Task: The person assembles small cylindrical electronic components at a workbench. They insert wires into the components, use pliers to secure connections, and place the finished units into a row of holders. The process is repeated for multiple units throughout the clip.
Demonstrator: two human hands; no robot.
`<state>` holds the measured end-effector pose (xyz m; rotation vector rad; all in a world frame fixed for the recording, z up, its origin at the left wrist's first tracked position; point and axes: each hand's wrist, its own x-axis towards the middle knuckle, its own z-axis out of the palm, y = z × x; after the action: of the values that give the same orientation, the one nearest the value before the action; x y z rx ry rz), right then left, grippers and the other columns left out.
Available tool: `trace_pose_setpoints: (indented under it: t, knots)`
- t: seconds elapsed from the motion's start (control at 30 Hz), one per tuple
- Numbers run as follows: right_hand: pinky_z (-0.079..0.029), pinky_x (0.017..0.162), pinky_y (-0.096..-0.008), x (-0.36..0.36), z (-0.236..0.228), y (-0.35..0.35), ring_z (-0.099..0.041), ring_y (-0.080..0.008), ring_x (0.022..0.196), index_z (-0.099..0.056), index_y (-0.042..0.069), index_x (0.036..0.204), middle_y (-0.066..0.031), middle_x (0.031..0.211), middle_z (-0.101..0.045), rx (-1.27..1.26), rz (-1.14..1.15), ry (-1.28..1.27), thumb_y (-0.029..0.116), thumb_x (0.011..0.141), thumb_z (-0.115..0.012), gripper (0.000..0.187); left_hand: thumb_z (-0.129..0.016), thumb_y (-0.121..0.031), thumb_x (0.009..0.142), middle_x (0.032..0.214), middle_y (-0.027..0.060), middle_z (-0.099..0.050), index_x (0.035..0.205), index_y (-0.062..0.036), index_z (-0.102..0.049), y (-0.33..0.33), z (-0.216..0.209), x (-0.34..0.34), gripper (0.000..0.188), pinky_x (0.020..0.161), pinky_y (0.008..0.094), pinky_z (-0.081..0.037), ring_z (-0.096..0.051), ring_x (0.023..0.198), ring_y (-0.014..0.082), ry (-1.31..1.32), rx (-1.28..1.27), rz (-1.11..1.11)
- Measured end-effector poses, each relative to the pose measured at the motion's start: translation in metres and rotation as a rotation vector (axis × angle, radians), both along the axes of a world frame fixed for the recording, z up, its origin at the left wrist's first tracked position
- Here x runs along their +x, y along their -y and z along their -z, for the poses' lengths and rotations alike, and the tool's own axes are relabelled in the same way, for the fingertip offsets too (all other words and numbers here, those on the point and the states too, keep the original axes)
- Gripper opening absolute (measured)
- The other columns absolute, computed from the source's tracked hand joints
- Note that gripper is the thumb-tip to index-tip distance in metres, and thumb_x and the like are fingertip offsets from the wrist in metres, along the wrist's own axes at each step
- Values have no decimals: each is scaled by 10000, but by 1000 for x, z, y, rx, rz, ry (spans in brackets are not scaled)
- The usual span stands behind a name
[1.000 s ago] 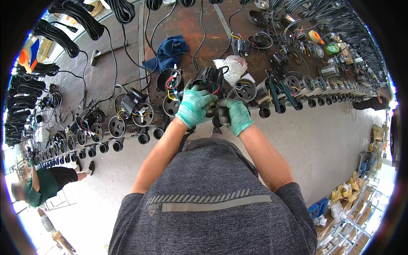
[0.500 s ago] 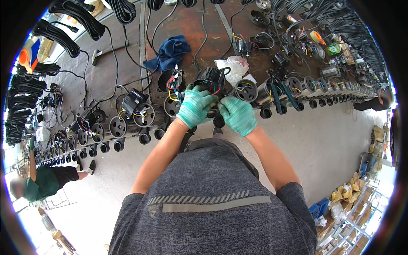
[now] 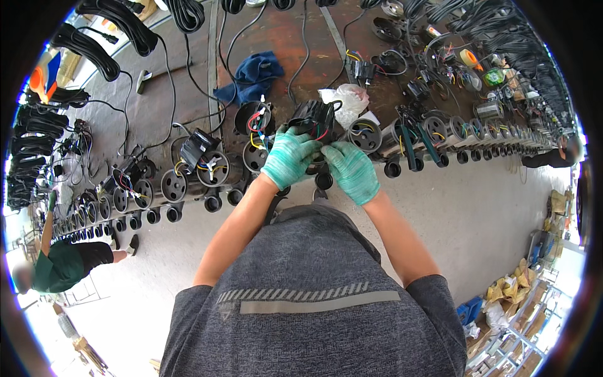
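At the near edge of the bench, both my hands wear green-and-white gloves and meet at a round black housing mostly hidden beneath them. Curled fingers of my left hand (image 3: 290, 158) close in front of a black electrical unit (image 3: 314, 114) with a red wire. My right hand (image 3: 353, 171) pinches close beside it, its fingertips almost touching the left ones; what either hand grips is hidden. Left of them stands an open round housing (image 3: 252, 118) with red and yellow wires. On the right is another round black housing (image 3: 364, 136) with holes in its face.
Green-handled pliers (image 3: 414, 141) lie across the housings at right. Behind are a crumpled white plastic bag (image 3: 348, 103) and a blue cloth (image 3: 254, 75). Coiled black cables (image 3: 119, 28) line the far side. Other people stand at far left (image 3: 59, 267) and far right (image 3: 556, 156).
My right hand has turned slightly, its wrist dropping a little, while the left stays in place. The person at far left has shifted slightly.
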<state>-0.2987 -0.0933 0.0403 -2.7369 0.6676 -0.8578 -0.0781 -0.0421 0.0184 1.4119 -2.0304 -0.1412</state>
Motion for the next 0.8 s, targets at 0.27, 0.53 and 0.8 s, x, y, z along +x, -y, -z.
trace_pose_setpoints:
  t: [0.27,0.53,0.8]
  knots:
    - [-577,662,-405,6,1,-3,-712,-320,756,-695,87,1035,-106,898,-726,276,122,148,78,923,-722,115,-756,-164,832,996,82,-707,1153,-137,-751,0,4,-6,322,938,487,-497,-641,1046,365,-48,28,-31]
    - [-584,739,-413,9,-7,-1,-748,-290,797,-713,-2,1033,-200,900,-752,1168,362,154,168,957,-743,189,-747,-184,867,987,78,-722,1113,-125,-754,-3,9,-11,254,932,469,-497,-658,1050,332,20,-31,-82]
    - [-582,905,-477,11,3,208,-715,-411,1027,-775,105,1125,-214,1131,-742,377,357,-359,104,933,-629,241,-781,-126,810,969,95,-738,1025,-102,-777,-2,0,-13,216,894,467,-536,-671,990,353,-70,-17,-103]
